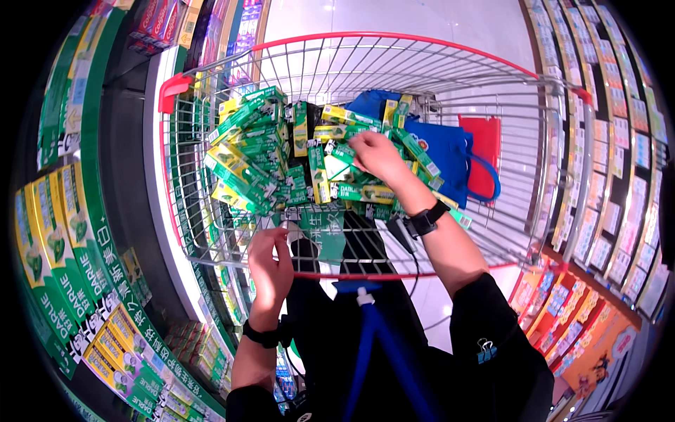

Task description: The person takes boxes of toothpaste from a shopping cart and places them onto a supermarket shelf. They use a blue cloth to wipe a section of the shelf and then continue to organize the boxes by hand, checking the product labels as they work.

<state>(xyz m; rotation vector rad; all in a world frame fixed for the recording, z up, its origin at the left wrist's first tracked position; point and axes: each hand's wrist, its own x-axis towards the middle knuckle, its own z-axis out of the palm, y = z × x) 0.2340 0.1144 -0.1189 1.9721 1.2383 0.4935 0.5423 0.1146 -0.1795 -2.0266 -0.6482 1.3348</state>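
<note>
Both my hands are at a wire shopping cart (pixel 390 36) with red rim trim. My right hand (pixel 375 153) reaches inside, fingers curled over the loose pile of green-and-yellow Darlie toothpaste boxes (pixel 364 191). Its fingertips are at a green box (pixel 341 152); whether they grip it is hidden. Nothing shows in my left hand (pixel 270 258), which hangs by the cart's near side with thumb and fingers apart. More toothpaste boxes (pixel 242 169) are stacked in rows at the cart's left end.
Inside the cart, a blue bag (pixel 440 153) lies right of the boxes, by a red panel (pixel 482 140). Shelves of toothpaste boxes (pixel 58 248) line the left. Shelving with small packages (pixel 617 142) stands right. A blue lanyard (pixel 364 337) hangs before me; a cable (pixel 414 269) runs from my right wrist.
</note>
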